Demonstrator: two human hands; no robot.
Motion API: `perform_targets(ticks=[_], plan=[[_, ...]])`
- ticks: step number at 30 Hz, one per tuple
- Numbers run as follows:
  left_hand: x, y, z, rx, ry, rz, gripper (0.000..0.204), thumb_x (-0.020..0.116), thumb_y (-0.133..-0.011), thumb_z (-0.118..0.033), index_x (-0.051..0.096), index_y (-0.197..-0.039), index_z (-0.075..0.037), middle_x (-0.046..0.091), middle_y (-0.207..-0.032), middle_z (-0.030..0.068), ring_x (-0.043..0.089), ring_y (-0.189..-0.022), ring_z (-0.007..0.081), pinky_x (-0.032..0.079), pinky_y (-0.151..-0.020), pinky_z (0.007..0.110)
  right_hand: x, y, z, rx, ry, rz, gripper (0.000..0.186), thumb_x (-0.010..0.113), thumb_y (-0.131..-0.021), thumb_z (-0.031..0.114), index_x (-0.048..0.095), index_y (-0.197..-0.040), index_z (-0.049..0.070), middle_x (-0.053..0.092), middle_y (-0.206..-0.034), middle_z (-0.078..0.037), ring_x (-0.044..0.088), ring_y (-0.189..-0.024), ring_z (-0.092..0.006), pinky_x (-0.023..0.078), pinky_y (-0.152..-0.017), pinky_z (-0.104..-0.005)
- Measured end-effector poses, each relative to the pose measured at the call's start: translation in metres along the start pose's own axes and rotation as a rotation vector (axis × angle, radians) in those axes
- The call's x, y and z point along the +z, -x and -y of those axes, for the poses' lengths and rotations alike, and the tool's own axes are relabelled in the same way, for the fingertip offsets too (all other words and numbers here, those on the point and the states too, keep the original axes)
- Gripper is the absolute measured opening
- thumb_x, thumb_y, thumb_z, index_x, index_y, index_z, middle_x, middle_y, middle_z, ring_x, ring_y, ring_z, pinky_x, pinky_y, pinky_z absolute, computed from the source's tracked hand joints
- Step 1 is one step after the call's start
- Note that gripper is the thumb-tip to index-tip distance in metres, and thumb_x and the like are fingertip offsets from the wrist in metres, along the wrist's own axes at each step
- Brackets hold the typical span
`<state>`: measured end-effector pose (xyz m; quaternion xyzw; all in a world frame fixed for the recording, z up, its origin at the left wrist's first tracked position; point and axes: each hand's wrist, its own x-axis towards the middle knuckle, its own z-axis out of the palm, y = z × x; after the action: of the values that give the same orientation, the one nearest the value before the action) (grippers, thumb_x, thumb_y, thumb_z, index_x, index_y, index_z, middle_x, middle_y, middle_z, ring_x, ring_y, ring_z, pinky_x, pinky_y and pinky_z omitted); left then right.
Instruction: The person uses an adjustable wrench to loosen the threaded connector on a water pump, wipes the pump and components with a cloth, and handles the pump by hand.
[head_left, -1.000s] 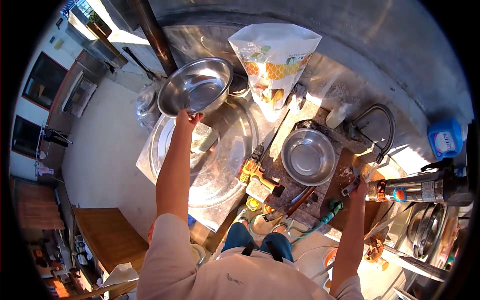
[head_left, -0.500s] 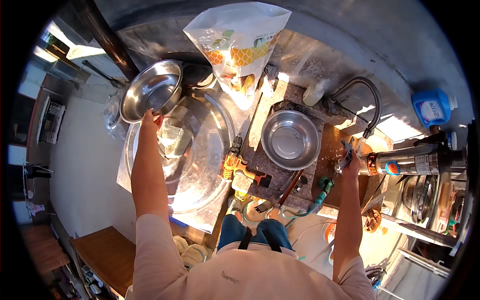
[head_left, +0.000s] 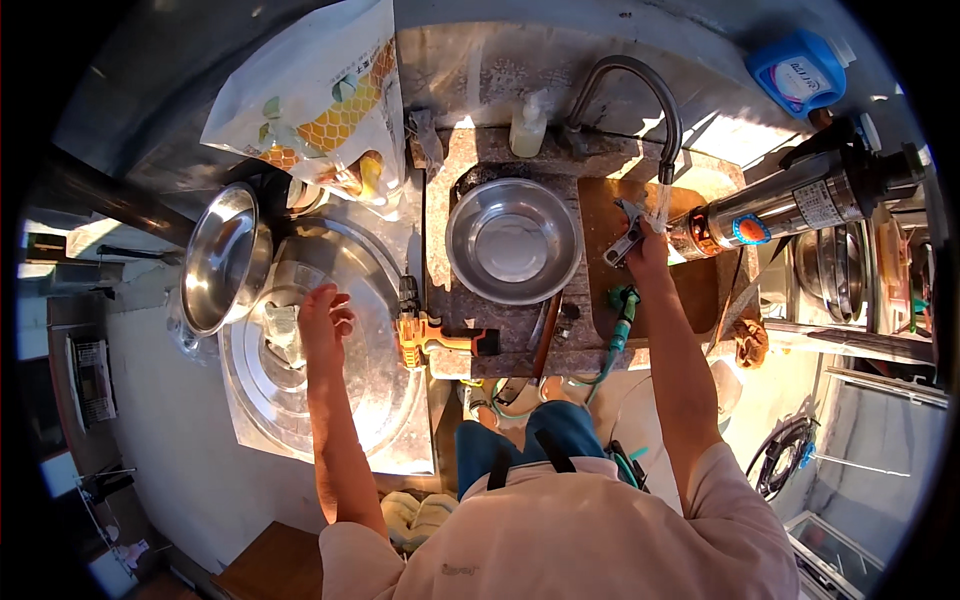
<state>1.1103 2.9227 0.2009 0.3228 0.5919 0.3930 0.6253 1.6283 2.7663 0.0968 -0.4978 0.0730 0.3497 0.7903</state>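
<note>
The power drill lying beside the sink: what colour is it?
The power drill is orange with a black battery end, seen in the head view.

Orange drill [head_left: 437, 335], soap bottle [head_left: 527, 127], blue jug [head_left: 800, 70] — printed bag [head_left: 310, 95].

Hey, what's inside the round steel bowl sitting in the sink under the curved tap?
The round steel bowl looks empty: only its bare, shiny bottom shows. Whatever lies in the sink beneath it is covered by the bowl.
</note>
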Motion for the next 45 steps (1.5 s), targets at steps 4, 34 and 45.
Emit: perform_targets(ticks=[4,34,45], plan=[[0.086,-0.006,0.115,-0.169,-0.194,0.421,0.036,0.070,-0.085,-0.021,0.054,-0.107,0.003,0.064,-0.081,0.0107,0.057,-0.054,0.0134,0.041,-0.042,0.027,0.013,0.018,-0.003,0.088,0.007,0.115,0.024,0.046,-0.100,0.015,0.049,-0.117,0.000,0.063,-0.095,-0.015,0.062,-0.072,-0.0221,0.054,-0.061,-0.0288],[-0.074,0.061,-0.024,0.274,0.432,-0.322,0.022,0.055,-0.089,-0.005,0.055,-0.111,-0.002,0.063,-0.092,0.0101,0.065,-0.071,0.0232,0.059,-0.060,0.034,-0.001,0.060,0.040,-0.141,0.377,0.011,0.023,0.057,-0.094,0.010,0.048,-0.115,0.012,0.061,-0.081,-0.004,0.057,-0.062,-0.0129,0.041,-0.044,-0.0264],[-0.155,-0.144,-0.077,0.272,0.650,-0.500,0.025,0.063,-0.080,-0.003,0.050,-0.094,0.013,0.063,-0.087,0.0192,0.067,-0.072,0.0331,0.063,-0.064,0.037,-0.033,0.082,0.031,0.041,0.396,-0.004,0.012,0.058,-0.094,0.016,0.057,-0.101,0.006,0.063,-0.072,-0.006,0.061,-0.058,-0.0162,0.046,-0.044,-0.0267]])
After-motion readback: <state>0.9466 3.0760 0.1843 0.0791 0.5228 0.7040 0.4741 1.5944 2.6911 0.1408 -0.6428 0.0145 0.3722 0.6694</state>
